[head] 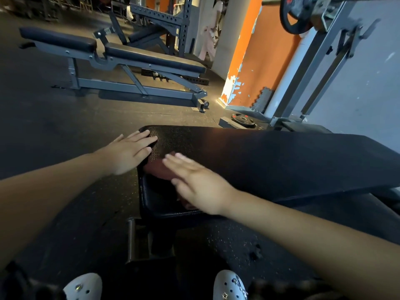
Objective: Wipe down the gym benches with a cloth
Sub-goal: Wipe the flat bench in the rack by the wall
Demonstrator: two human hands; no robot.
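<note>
As the head camera looks down, I log both arms reaching over the near end of a black padded bench [270, 156], which runs off to the right. Left hand [127, 151]: fingers straight and together, lying flat on the pad's far corner, holding nothing. Right hand [195, 182]: also flat, fingers extended, palm pressing on a reddish-brown cloth [157, 168]; not curled round it. The cloth lies on the pad's near end, just beside the left hand, mostly hidden under the right palm, with one edge showing ahead of the fingertips and a scrap by the wrist (the right hand is blurred, so finer finger detail is lost). White clogs [83, 286] show at the bottom edge on the speckled rubber floor [65, 126]. Beyond stands a grey-framed adjustable bench [151, 59] with a power rack [173, 20] behind it. A weight plate [242, 120] lies flat near an orange pillar [259, 68] with peeling paint.
</note>
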